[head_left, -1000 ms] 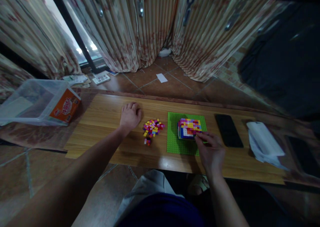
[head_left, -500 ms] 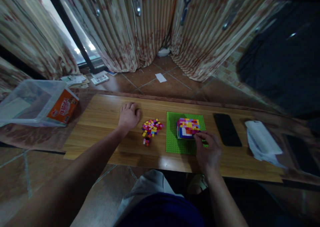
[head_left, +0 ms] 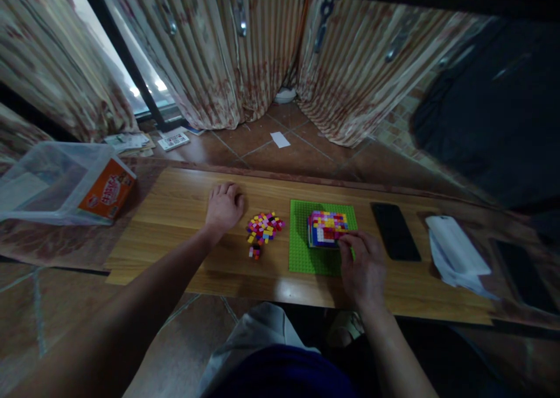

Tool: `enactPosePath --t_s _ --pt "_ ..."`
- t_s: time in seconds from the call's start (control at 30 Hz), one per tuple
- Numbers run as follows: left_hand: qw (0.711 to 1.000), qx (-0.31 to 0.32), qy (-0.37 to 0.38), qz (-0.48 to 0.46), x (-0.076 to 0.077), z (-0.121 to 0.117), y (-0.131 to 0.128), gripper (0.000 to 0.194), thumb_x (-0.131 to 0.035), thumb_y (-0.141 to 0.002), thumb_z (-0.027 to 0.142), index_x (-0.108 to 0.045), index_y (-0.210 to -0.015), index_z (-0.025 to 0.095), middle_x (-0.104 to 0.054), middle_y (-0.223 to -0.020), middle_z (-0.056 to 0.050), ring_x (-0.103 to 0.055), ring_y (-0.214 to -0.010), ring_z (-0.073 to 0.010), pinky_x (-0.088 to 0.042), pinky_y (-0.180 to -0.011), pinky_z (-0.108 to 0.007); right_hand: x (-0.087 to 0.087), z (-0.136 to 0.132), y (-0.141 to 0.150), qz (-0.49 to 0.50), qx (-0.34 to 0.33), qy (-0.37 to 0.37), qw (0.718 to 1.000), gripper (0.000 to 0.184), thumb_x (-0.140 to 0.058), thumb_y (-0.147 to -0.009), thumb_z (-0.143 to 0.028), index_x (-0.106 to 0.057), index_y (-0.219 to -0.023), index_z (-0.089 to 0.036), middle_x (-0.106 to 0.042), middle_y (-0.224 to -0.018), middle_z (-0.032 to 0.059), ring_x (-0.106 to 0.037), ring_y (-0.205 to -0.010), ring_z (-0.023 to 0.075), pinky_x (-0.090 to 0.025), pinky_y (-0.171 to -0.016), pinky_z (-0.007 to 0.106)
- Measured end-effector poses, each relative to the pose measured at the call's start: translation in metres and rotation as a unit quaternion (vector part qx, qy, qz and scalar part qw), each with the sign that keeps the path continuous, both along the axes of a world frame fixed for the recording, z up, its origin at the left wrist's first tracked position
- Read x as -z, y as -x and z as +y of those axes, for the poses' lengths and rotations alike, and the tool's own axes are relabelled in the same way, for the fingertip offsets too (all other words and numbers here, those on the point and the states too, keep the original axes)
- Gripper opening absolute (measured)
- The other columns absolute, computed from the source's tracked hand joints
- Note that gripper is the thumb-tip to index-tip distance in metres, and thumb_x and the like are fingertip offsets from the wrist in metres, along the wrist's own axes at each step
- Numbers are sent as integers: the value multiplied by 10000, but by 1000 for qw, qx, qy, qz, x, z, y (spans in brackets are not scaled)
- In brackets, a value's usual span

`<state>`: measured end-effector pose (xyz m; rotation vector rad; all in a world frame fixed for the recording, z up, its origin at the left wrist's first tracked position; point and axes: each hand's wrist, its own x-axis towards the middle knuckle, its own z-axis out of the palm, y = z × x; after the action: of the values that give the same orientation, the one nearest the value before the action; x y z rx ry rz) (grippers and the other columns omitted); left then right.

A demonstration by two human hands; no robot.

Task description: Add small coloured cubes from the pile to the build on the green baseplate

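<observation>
My left hand (head_left: 225, 208) rests palm down on the wooden board, fingers lying loosely on it, with nothing visible under them. To its right lies a loose pile of small building bricks (head_left: 265, 226) in pink, yellow, red and other colours. A green studded baseplate (head_left: 300, 258) carries a layered block of bricks (head_left: 326, 226), topped in pink, yellow, red and white with blue along the front. At the right front corner of that block, my right hand (head_left: 363, 264) is closed in a pinch on a building brick; the fingertips largely hide it.
A few bricks (head_left: 254, 251) sit in front of the pile. Right of the baseplate lie a black phone (head_left: 396, 231) and a white case-like item (head_left: 457, 246) on a plastic bag. A clear plastic box (head_left: 56, 182) with an orange label stands at the far left.
The view has shifted slightly. My right thumb and fingers stay at the same corner of the brick block, with only a small movement. My left hand keeps its place.
</observation>
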<state>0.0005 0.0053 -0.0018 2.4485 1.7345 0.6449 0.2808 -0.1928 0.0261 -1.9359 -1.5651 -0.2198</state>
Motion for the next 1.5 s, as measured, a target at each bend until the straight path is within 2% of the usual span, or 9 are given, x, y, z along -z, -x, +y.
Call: enactPosePath --t_s 0.13,0.3,0.43,0.63,0.9,1.17,1.37,1.43,1.5 --pt "1000 -2 -10 5 2 0 0 306 -450 -886 299 -580 -1127 163 -580 -1238 -133 -507 -1136 -302 -369 -1004 -462 -10 5 -6 34 -26 40 998 312 -470 -931 -405 -682 -871 -184 -639 -1005 109 -573 -982 229 -480 -858 395" --pt "1000 -3 -10 10 2 1 0 323 -446 -886 299 -579 -1143 154 -586 -1235 -137 -501 -1140 -309 -373 -1001 -465 -22 13 -13 172 -7 80 982 335 -569 -838 -504 -678 -798 -190 -659 -951 90 -621 -840 202 -504 -717 337" --pt "1000 0 -4 5 1 0 0 330 -450 -881 303 -578 -1149 160 -580 -1245 -135 -491 -1158 -312 -363 -1012 -474 -19 12 -13 261 29 78 962 370 -631 -766 -537 -694 -811 -175 -691 -907 92 -637 -783 200 -498 -682 327" --pt "1000 -4 0 2 0 0 -1 329 -448 -881 308 -578 -1149 169 -580 -1245 -129 -496 -1152 -309 -369 -1011 -474 -11 6 -13 372 88 35 923 437 -574 -804 -538 -700 -946 -145 -721 -896 103 -656 -804 215 -498 -711 345" --pt "1000 -2 1 8 0 -1 0 332 -438 -887 308 -575 -1152 162 -571 -1259 -135 -492 -1165 -309 -371 -1010 -471 -9 10 1 346 84 35 934 428 -585 -811 -462 -654 -1067 -126 -695 -985 133 -646 -808 203 -493 -698 334" --pt "1000 -4 7 3 0 -1 -1 338 -440 -889 301 -571 -1167 160 -566 -1272 -133 -486 -1170 -307 -364 -1011 -466 -2 11 8 318 91 -4 944 390 -559 -831 -423 -646 -1073 -129 -687 -969 123 -622 -814 191 -481 -728 344" --pt "1000 -8 17 8 -2 -4 -1 315 -444 -891 292 -577 -1146 163 -561 -1272 -133 -485 -1163 -299 -356 -1012 -461 -1 6 5 276 82 17 957 400 -552 -850 -440 -646 -1092 -136 -677 -986 128 -625 -802 202 -482 -702 349" --pt "1000 -4 22 4 -2 -4 -1 321 -436 -895 294 -572 -1155 163 -557 -1272 -138 -479 -1167 -300 -347 -1014 -470 -6 2 10 231 97 -11 968 403 -544 -867 -433 -641 -1120 -135 -656 -1034 147 -622 -819 211 -486 -693 355" --pt "1000 -3 24 3 -2 -5 0 330 -429 -900 302 -568 -1167 169 -563 -1259 -136 -473 -1167 -305 -344 -1011 -477 -11 -2 21 165 93 -68 980 358 -549 -878 -398 -650 -1114 -148 -642 -1065 152 -612 -906 233 -490 -765 387"
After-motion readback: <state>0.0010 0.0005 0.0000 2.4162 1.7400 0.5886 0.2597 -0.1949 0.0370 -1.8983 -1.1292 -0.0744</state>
